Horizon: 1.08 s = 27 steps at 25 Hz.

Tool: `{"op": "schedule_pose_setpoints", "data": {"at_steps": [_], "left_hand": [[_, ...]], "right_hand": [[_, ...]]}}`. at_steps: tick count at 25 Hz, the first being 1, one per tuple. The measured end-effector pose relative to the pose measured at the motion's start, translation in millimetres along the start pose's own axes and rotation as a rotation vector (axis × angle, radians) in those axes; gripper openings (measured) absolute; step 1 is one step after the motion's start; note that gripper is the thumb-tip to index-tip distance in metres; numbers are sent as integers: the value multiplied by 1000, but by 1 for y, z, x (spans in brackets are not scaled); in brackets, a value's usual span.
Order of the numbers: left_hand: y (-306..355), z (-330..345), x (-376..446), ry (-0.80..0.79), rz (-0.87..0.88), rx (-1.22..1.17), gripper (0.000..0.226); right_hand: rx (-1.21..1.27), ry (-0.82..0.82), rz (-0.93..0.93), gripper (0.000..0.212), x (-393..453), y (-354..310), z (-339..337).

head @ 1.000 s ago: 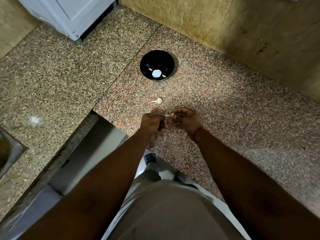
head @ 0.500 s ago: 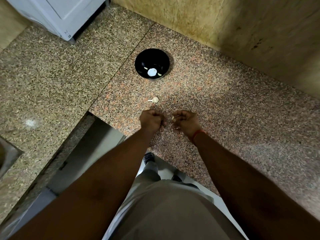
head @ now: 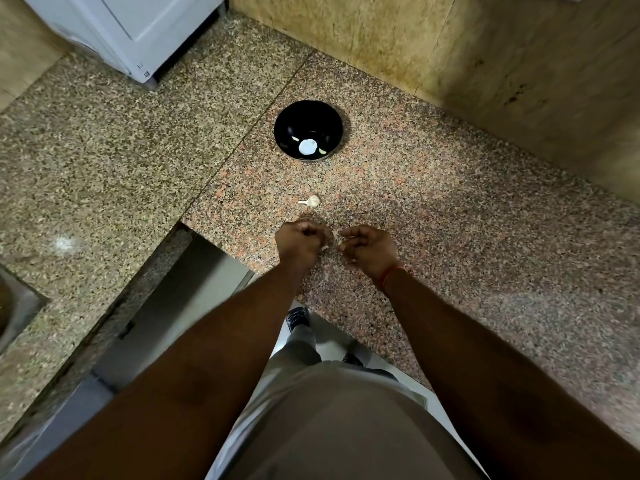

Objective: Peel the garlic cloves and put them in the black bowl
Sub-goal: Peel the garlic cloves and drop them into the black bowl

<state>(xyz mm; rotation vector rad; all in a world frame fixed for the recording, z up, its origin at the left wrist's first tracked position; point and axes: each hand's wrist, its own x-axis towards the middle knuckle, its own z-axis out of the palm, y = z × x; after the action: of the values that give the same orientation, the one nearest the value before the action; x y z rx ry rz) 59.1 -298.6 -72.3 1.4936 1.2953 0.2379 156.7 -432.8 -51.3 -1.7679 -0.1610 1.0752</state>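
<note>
I am looking down at my two hands, both hovering low over the speckled granite counter near its front edge. My left hand is curling into a tight fist, knuckles up; a pale scrap is peeking out at its inner side, but I cannot tell whether it is a garlic clove or only skin. My right hand is sitting just beside it, a small gap between the two, fingers bent inward like a loose claw. A small pale bit is showing at its fingertips; it is too small for me to say what it is, or whether the fingers are truly pinching it. A red thread is circling the right wrist.

Just beyond the hands, apart from both, a small garlic piece with a stem is lying on the counter. Farther back, well apart from the hands, the black bowl is standing upright on the granite; inside it I am seeing a bright white patch at the bottom and two pale cloves beside that patch.

At the far left corner a white appliance is standing on the counter, and a tan stone wall is running behind the bowl.
</note>
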Motion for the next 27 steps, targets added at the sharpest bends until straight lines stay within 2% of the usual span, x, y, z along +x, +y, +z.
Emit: {"op": "schedule_pose_setpoints", "data": {"at_steps": [4, 7, 10, 15, 19, 23, 27], "left_hand": [[-6, 1, 3, 26, -27, 16, 36], [-11, 2, 8, 10, 0, 130, 26], [-5, -2, 3, 17, 21, 209, 26], [0, -7, -2, 53, 51, 201, 33], [8, -14, -7, -10, 159, 337, 13], [5, -17, -6, -56, 234, 381, 19], [-5, -14, -5, -72, 312, 421, 19]], "right_hand": [[11, -2, 0, 24, 0, -2, 2], [13, -7, -4, 24, 1, -2, 2], [7, -6, -10, 24, 1, -1, 2], [32, -4, -17, 23, 4, 1, 3], [40, 41, 1, 18, 9, 3, 3], [-185, 202, -57, 8, 22, 7, -2], [-415, 296, -119, 9, 34, -2, -8]]}}
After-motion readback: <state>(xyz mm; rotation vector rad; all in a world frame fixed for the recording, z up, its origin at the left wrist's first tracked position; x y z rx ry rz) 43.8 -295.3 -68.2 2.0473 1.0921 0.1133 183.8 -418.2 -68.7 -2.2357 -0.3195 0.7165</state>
